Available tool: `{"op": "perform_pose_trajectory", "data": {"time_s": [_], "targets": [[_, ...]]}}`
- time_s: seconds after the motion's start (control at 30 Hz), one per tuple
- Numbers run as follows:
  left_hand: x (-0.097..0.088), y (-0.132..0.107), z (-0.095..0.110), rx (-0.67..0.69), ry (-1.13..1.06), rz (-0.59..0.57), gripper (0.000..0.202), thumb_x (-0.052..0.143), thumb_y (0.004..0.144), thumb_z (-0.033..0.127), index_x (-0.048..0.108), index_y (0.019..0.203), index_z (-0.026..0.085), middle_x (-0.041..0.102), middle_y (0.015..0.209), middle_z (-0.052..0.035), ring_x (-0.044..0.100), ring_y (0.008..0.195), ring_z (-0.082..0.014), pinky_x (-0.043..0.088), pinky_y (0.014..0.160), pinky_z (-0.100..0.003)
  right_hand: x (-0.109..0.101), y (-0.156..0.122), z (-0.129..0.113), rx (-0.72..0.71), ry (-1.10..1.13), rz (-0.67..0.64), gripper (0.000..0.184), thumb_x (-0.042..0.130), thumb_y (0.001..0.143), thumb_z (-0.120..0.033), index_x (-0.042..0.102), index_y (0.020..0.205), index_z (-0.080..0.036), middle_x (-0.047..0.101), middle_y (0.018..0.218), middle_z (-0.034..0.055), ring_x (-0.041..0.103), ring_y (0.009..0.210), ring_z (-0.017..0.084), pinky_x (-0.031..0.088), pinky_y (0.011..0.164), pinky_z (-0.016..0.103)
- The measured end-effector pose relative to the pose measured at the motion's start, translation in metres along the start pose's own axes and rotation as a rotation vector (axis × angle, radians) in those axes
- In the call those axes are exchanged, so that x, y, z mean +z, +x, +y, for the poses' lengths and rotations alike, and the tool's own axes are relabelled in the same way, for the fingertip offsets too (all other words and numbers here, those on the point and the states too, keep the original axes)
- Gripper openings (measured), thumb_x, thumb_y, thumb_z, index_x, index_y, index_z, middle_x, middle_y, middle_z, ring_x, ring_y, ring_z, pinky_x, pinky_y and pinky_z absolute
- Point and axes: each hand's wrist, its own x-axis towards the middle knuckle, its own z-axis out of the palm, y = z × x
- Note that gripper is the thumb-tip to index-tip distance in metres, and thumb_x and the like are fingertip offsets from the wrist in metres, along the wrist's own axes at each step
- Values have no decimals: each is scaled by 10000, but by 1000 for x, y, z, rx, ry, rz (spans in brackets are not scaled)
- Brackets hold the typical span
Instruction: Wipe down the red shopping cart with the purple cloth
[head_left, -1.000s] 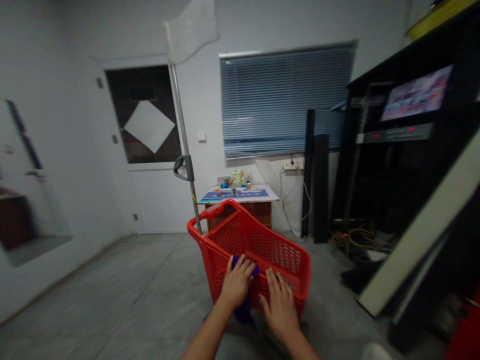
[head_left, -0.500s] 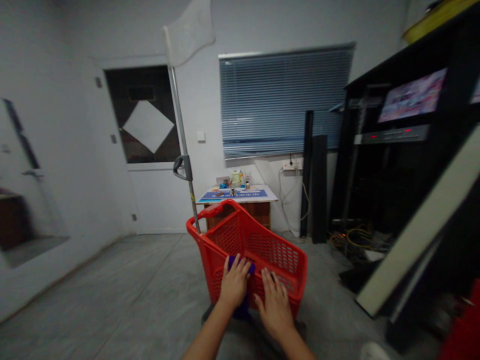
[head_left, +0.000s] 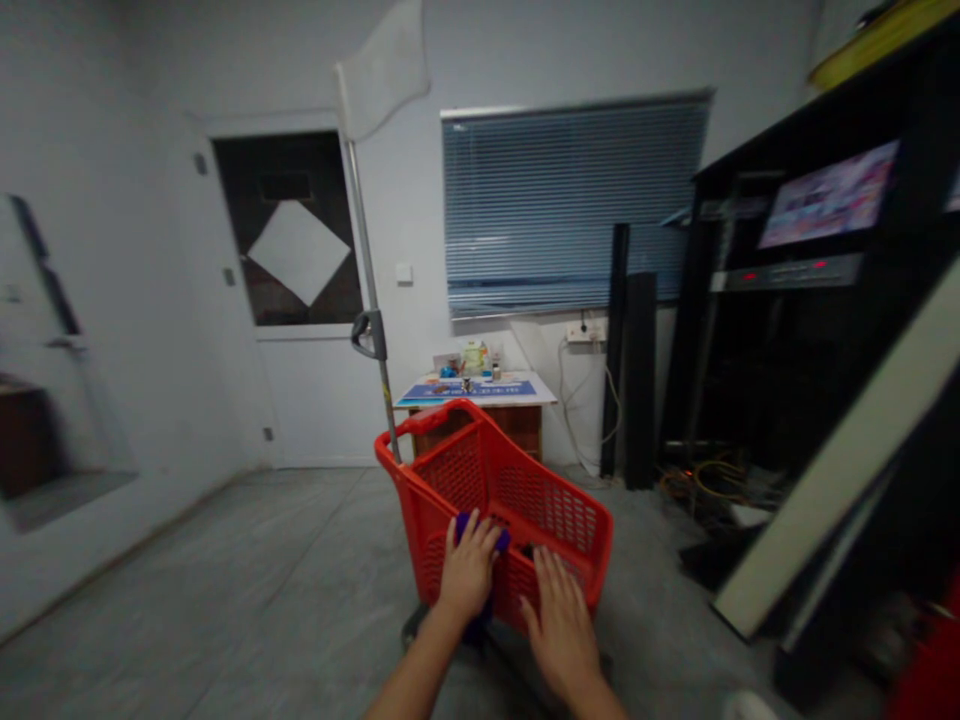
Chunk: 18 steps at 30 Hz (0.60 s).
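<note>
Rested the left hand [head_left: 470, 572] on the near rim of a red plastic shopping cart [head_left: 540, 500], fingers a little spread and curved over a purple thing [head_left: 474, 630]. Showed that purple thing poking out past the fingertips inside the rim and hanging below the palm outside it; could not tell whether the hand gripped it or only lay on it, nor exactly what it was. Laid the right hand [head_left: 562, 625] flat on the same rim, just beside the left, fingers spread wide, pinching nothing.

Stood the cart upright on a gray concrete floor [head_left: 247, 570], its contents too dim to make out. Rose from the cart's far left corner a metal pole [head_left: 369, 260], with a black clip [head_left: 367, 335] partway up and a white flag-shaped sign [head_left: 382, 70] on top.

Showed, well ahead, a small table [head_left: 544, 395] with a blue mat [head_left: 465, 390] and small bottles, set against the wall below a window blind [head_left: 574, 210] and beside a white door [head_left: 315, 400]. Stood to the right a black rack [head_left: 750, 370] with a lit screen [head_left: 829, 195], two tall black panels [head_left: 639, 380] and tangled cables [head_left: 712, 482] on the floor, under a wall power strip [head_left: 585, 332].
</note>
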Motion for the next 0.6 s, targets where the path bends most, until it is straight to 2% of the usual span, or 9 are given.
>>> {"op": "perform_pose_trajectory", "data": {"time_s": [0.1, 0.3, 0.5, 0.6], "targets": [[4, -3, 4, -25, 2, 11, 387, 406, 953, 209, 531, 1308, 295, 560, 1375, -39, 333, 1392, -246, 148, 1154, -575, 3, -4, 4, -39, 3, 1, 628, 311, 942, -524, 318, 1477, -196, 291, 1534, 18, 251, 1417, 225, 205, 1161, 401], [-1, -7, 4, 82, -13, -52, 408, 410, 956, 223, 479, 1342, 337, 530, 1406, -5, 344, 1386, -220, 136, 1161, -563, 3, -3, -4, -11, -3, -17, 633, 320, 937, -511, 334, 1469, -169, 278, 1538, 25, 231, 1423, 231, 195, 1160, 404], [-1, -1, -3, -48, -36, 19, 372, 395, 960, 218, 535, 1295, 297, 560, 1374, -34, 347, 1383, -257, 115, 1145, -604, 4, -3, -6, -29, 8, -3, 636, 346, 933, -469, 277, 1490, -171, 257, 1549, 26, 186, 1436, 221, 206, 1153, 408], [0, -3, 4, -5, -66, -11, 372, 400, 963, 230, 523, 1307, 301, 556, 1379, -28, 350, 1382, -247, 135, 1150, -587, 4, -2, -9, -19, 11, 4, 637, 350, 929, -475, 285, 1488, -176, 267, 1546, 37, 191, 1435, 235, 209, 1149, 428]]}}
